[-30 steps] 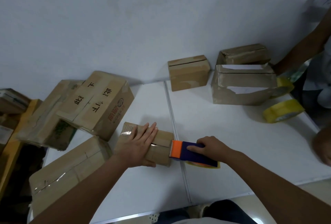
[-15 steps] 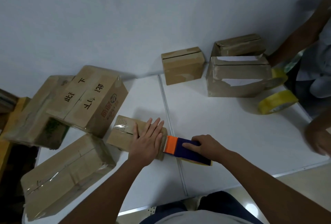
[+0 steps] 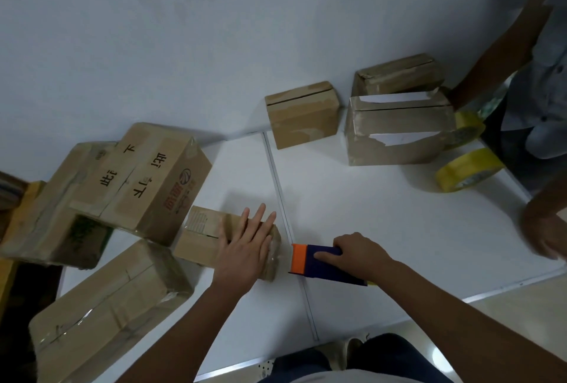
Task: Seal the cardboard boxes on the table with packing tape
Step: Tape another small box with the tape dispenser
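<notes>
A small cardboard box [image 3: 199, 235] lies on the white table [image 3: 383, 229], clear tape shining on its right end. My left hand [image 3: 245, 247] presses flat on top of it with fingers straight. My right hand [image 3: 359, 255] grips a blue tape dispenser with an orange front [image 3: 310, 263], held just to the right of the box with a small gap between them. A yellowish tape roll peeks out under the dispenser.
Taped boxes [image 3: 144, 177] [image 3: 104, 306] pile up at the left. Two boxes [image 3: 302, 114] [image 3: 399, 128] stand at the back by the wall. Yellow tape rolls [image 3: 469, 174] lie at right, where another person's hand [image 3: 543, 229] rests on the table edge.
The dispenser has come away from the box's right end, leaving a small gap. My left hand stays flat on the box top.
</notes>
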A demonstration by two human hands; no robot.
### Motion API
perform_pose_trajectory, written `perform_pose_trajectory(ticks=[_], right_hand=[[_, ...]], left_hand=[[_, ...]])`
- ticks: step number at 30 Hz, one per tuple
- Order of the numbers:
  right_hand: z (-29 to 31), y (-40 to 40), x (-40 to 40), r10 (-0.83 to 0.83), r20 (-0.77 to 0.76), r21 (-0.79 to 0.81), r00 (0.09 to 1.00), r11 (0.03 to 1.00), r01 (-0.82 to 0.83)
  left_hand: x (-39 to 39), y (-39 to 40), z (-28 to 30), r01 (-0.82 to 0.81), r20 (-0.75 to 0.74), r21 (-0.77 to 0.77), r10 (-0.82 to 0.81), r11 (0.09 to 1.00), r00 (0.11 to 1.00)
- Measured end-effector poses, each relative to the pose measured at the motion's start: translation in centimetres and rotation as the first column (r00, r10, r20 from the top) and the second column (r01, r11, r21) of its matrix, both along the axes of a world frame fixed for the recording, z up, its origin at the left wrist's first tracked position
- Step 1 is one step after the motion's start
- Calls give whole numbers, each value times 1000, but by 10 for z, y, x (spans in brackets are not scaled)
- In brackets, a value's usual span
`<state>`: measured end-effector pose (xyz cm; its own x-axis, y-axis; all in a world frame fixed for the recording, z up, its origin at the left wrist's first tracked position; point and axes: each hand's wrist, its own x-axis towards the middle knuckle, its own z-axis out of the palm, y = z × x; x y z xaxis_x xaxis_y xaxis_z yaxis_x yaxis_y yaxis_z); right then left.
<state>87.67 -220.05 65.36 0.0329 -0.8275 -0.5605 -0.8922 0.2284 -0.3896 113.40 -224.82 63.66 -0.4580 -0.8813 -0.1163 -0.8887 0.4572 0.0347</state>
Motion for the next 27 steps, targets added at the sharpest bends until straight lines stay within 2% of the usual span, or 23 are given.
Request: perform_pose_trajectory(ticks=[2, 8, 16, 20, 22, 24, 27], right_hand=[[0, 0, 8, 4, -51, 6, 999, 1000, -3], [14, -9, 27, 10, -123, 17, 992, 1000, -8], [26, -35, 61, 73, -265, 41, 962, 997, -64], [21, -42, 53, 157, -435, 106, 887, 987, -122], [20, -45, 41, 50, -399, 97, 915, 995, -12], [21, -49, 31, -105, -344, 20, 933, 993, 119], [10, -57, 32, -206, -379, -147, 902, 976, 161]], left_hand=[[-9, 5, 2, -18, 22, -2, 18, 1000, 1000], [-10, 12, -3, -115, -38, 41, 117, 992, 992], [-8, 12, -5, -83, -16, 36, 84, 996, 996], [-3, 13, -3, -28, -36, 62, 30, 998, 999], [1, 13, -3, 7, -40, 58, -5, 998, 999], [3, 12, -2, 61, -44, 59, -59, 996, 997], [8, 2, 2, 239, -38, 62, -237, 969, 971]])
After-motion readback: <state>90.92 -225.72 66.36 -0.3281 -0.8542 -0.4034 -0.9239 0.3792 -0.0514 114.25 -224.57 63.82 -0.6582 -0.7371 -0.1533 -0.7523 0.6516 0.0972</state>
